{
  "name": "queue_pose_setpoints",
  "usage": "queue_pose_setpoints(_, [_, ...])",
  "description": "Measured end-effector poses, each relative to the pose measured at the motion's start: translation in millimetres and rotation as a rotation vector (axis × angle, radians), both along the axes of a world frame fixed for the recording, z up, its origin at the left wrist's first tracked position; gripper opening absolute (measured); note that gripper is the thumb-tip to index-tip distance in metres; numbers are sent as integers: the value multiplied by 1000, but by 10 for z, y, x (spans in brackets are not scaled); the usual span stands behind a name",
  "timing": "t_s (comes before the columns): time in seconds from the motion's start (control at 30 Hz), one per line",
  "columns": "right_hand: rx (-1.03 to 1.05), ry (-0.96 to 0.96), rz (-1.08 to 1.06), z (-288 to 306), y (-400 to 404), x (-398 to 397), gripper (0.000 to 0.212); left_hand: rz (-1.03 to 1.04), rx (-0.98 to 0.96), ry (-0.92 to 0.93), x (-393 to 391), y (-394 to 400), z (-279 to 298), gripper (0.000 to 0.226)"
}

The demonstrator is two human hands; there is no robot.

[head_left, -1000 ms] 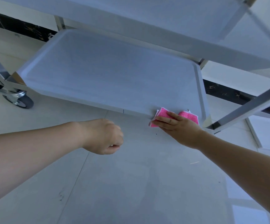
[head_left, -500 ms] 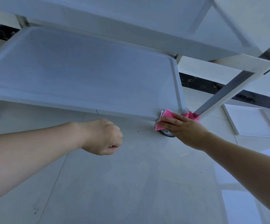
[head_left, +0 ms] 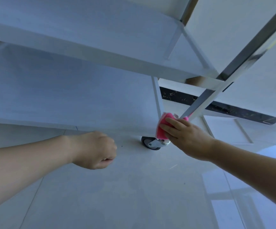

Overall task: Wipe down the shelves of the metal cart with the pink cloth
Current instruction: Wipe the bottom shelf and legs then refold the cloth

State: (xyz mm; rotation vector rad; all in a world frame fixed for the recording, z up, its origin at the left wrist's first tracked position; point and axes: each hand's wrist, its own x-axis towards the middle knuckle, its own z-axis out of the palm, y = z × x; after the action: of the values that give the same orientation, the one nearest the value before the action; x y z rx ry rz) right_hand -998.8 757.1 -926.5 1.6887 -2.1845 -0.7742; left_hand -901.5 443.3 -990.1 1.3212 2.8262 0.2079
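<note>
Pale glossy floor tiles (head_left: 134,195) fill the lower half of the view, thin grout lines running through them; a dark speckled baseboard strip (head_left: 224,108) runs along the bottom of the white wall at right.

Metal cart (head_left: 205,98) seen from low down — two shelves visible. Upper shelf (head_left: 84,30) crosses the top of the frame, its front edge running diagonally down to the right. Lower shelf (head_left: 68,93) sits below it, a flat tray with a raised rim, and looks bare on top. A shiny square leg (head_left: 243,52) slants from the top right down to the lower shelf's front right corner. Under that corner there is a grey caster wheel (head_left: 150,143) in a metal bracket, on the floor.

Right hand (head_left: 188,138) comes in from the lower right, palm down, fingers (head_left: 170,129) spread flat and pressing the pink cloth (head_left: 163,128) against the front right corner of the lower shelf. The cloth is bunched and wraps over the corner rim, touching the foot of the leg; a bit of pink shows on the far side of the leg too. It hangs down just above the caster bracket. Hold is more a flat press than a closed grip.

Left hand (head_left: 94,149) comes in from the left, curled into a loose fist, holding nothing visible — it hovers over the floor just in front of the lower shelf's front edge, not touching the cart, well apart from the cloth.
</note>
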Motion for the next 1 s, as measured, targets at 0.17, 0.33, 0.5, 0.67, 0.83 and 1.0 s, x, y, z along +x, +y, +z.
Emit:
queue_pose_setpoints(0.17, [-206,-80,-39,498,138,126,41,136,116,-64,-70,149,146,20])
queue_pose_setpoints(0.33, [-456,-296,-77,516,8,356,37,328,599,-204,-323,674,650,80])
queue_pose_setpoints(0.5, [-670,-379,-117,412,22,480,33,151,685,-83,-442,1018,889,29])
queue_pose_setpoints(0.67, [-736,-260,-219,409,265,388,38,193,718,-29,-515,1245,824,13])
queue_pose_setpoints(0.83, [-949,-239,-326,397,438,181,28,357,841,29,-769,1478,780,8])
queue_pose_setpoints(1.0, [-1237,-327,-435,420,478,6,10,690,1002,59,-997,1725,765,16])
